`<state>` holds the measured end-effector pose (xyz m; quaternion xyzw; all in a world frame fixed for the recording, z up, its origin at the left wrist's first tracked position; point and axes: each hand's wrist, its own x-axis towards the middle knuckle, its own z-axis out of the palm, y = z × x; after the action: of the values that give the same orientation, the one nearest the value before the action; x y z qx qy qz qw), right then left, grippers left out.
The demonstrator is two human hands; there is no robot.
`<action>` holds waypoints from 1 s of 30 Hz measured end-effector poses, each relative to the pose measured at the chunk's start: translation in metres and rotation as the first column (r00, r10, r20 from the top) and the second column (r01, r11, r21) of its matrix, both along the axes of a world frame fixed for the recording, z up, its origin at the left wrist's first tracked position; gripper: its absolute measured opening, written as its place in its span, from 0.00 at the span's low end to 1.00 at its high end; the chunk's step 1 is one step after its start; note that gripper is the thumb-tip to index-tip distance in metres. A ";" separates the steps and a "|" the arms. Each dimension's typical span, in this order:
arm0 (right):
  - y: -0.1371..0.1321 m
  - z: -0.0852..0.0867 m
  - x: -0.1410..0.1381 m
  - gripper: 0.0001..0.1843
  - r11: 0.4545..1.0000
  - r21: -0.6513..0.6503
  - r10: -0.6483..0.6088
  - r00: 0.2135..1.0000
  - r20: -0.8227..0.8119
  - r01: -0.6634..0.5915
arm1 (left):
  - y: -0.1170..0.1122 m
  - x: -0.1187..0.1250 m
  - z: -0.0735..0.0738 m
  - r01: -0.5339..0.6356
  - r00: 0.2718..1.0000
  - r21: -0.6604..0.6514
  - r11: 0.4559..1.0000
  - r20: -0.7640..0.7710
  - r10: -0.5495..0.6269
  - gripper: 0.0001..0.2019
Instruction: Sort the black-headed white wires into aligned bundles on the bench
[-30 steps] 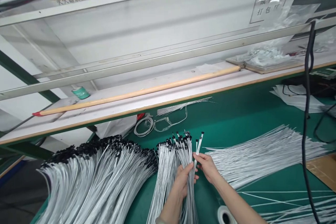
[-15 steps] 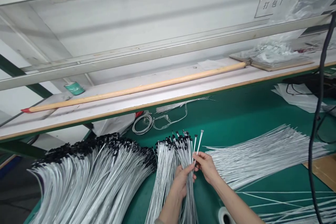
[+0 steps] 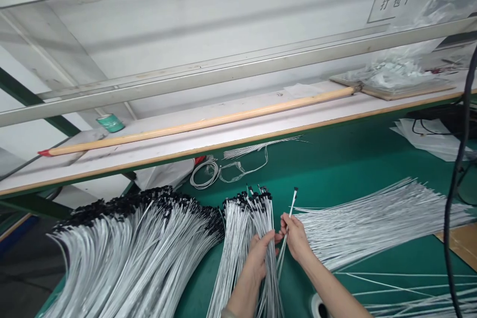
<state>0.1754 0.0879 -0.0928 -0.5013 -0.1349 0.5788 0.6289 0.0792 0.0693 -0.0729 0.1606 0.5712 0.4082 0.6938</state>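
Note:
My left hand (image 3: 256,258) is closed around a bundle of thin grey-white cables (image 3: 263,211) with small black connectors at their upper ends. Just to its right, my right hand (image 3: 296,239) pinches a cable (image 3: 292,201) whose black-tipped end sticks up above the fingers. Below that hand, thin strands hang down along the bundle's right side. Another group of connector-ended cables (image 3: 235,221) lies against the left of the held bundle. Farther left spreads a large heap of similar cables (image 3: 141,243), black ends toward the shelf.
At right lies a wide pile of grey-white cables (image 3: 376,218) on the green table (image 3: 335,159). A white roll (image 3: 316,304) sits near the front. Behind are a coiled cable (image 3: 204,174) and a shelf with a wooden pole (image 3: 208,121). A black cord (image 3: 452,198) hangs at right.
My right hand has moved a little right, away from the bundle. Two cable ends stood above it before; now one black-tipped end shows. My left hand keeps its grip.

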 end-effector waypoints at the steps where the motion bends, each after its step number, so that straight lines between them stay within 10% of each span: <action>1: 0.001 -0.001 -0.001 0.20 1.000 -0.006 0.015 1.000 0.007 -0.015 | 0.000 0.000 0.000 -0.001 1.000 -0.002 1.000 -0.002 0.001 0.08; 17: -0.003 0.002 -0.003 0.21 0.974 -0.073 0.205 0.972 -0.113 -0.214 | 0.000 -0.004 0.004 -0.003 1.000 0.029 1.000 0.008 0.003 0.09; 30: -0.007 0.000 0.000 0.18 0.998 -0.058 0.029 0.998 -0.059 -0.032 | 0.000 -0.008 0.008 -0.058 0.998 -0.039 0.998 -0.012 0.057 0.09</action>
<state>0.1749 0.0809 -0.0927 -0.5006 -0.1072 0.6063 0.6086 0.0716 0.0691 -0.0647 0.1326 0.5872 0.4158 0.6817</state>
